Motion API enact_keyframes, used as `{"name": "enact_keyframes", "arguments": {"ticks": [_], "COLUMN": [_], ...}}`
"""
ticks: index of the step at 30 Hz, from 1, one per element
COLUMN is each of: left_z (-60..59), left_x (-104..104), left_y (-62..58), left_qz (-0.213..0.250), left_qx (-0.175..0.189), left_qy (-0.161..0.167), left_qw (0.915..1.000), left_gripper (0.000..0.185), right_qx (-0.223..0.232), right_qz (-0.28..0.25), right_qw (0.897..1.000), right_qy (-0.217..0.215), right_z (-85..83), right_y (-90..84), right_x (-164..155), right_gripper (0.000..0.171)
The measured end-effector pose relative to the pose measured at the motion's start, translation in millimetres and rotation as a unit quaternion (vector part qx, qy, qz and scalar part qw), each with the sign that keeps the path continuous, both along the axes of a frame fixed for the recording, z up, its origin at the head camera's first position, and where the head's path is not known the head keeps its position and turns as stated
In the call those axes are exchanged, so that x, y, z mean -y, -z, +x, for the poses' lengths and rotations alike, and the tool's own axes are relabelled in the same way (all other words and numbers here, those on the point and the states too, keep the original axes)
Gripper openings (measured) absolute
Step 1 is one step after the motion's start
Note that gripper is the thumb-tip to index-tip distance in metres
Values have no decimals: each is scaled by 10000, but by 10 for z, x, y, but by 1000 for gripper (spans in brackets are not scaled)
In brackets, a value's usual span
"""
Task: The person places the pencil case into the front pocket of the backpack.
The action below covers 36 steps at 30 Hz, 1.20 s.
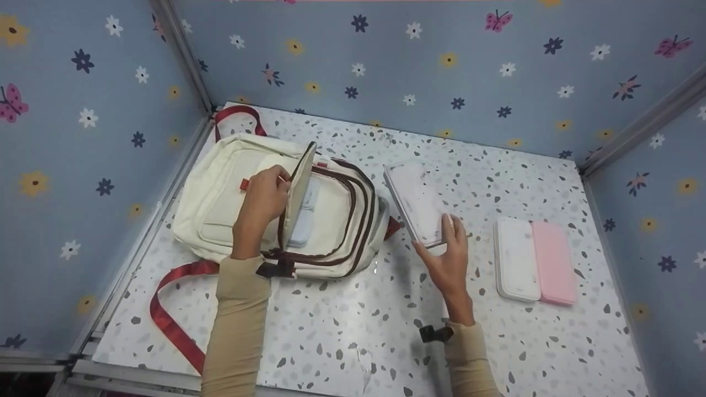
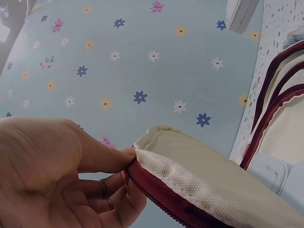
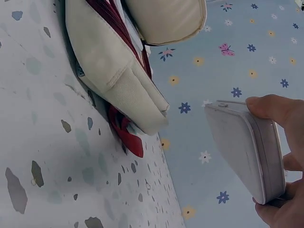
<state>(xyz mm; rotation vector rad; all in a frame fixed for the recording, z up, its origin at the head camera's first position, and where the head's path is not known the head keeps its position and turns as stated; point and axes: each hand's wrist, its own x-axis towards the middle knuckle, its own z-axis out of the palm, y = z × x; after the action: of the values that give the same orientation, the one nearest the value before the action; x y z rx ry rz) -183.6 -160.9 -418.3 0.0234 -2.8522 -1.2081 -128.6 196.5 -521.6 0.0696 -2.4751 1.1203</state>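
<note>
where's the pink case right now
In the head view the pink case lies flat on the speckled table at the right, touching a white case on its left, beyond the right hand, which holds another pale case.

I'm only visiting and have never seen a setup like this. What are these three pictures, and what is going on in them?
No machine here: a person works with bare hands, wearing three cameras. The wide picture comes from the head, the other two from the wrists. On the speckled table lies a cream backpack with red straps. The left hand pinches its open flap, and pale cases show inside. The right hand has its fingers round a white case. Another white case and a pink case lie side by side to the right.
</note>
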Motion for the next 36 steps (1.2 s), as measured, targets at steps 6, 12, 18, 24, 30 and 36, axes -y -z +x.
{"name": "enact_keyframes", "arguments": {"ticks": [6,12,18,24,30,36], "left_z": [-7,-20,-18,-10,-12,-9], "left_x": [-7,-14,-14,-42,-47,-54], "left_y": [11,21,9,-11,-3,1], "left_qz": [-30,-108,-144,-100,-137,-164], "left_qx": [67,66,-31,-62,23,-46], "left_qy": [-1,10,17,-3,4,-10], "left_qw": [10000,9999,9999,9999,9999,9999], "left_gripper": [19,19,18,17,17,17], "right_qx": [30,135,153,243,382,459], "right_qz": [-72,-40,34,27,162,281], "right_qw": [9994,9985,9973,9943,9909,9870], "right_qy": [-342,-530,-719,-1041,-1279,-1512], "right_z": [-72,-121,-166,-208,-238,-263], "right_y": [45,100,127,122,127,134], "right_x": [117,197,269,360,466,537], "right_gripper": [84,83,83,84,84,83]}}
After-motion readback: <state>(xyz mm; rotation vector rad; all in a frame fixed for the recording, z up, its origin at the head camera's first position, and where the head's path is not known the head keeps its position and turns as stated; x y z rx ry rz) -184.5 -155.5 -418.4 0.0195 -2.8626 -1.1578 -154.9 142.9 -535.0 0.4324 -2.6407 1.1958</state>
